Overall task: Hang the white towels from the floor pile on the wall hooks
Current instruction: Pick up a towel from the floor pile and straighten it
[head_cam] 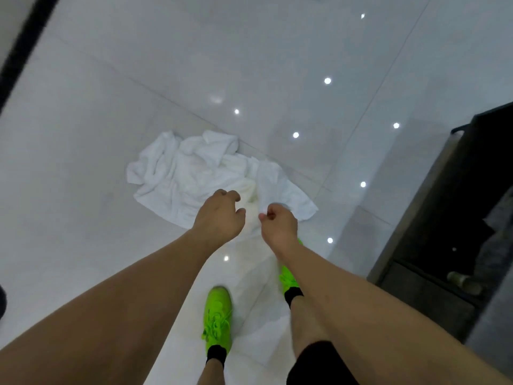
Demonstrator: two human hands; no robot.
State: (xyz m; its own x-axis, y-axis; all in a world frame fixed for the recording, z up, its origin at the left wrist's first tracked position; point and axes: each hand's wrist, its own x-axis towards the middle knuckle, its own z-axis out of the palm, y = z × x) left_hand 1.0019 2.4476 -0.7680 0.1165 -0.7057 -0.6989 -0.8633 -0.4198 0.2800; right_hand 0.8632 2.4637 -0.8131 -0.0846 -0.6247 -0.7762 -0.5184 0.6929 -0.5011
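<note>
Glossy floor tiles (pixel 111 134) carry the white towel pile (pixel 194 173) ahead of your shoes; with right hand (pixel 279 225) pinching a towel edge and left hand (pixel 219 215) loosely curled, empty, lift one towel clear.

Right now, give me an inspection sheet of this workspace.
Surface: glossy pale tiled floor, with ceiling light reflections.
Job's things: white towels in a crumpled pile on the floor; wall hooks not in view.
Clutter: nothing seen.
Hands: left hand over the pile, fingers loosely curled, empty; right hand pinching a towel edge.
Cables: nothing seen.
Surroundings: dark cabinet on the right; green shoes below.
</note>
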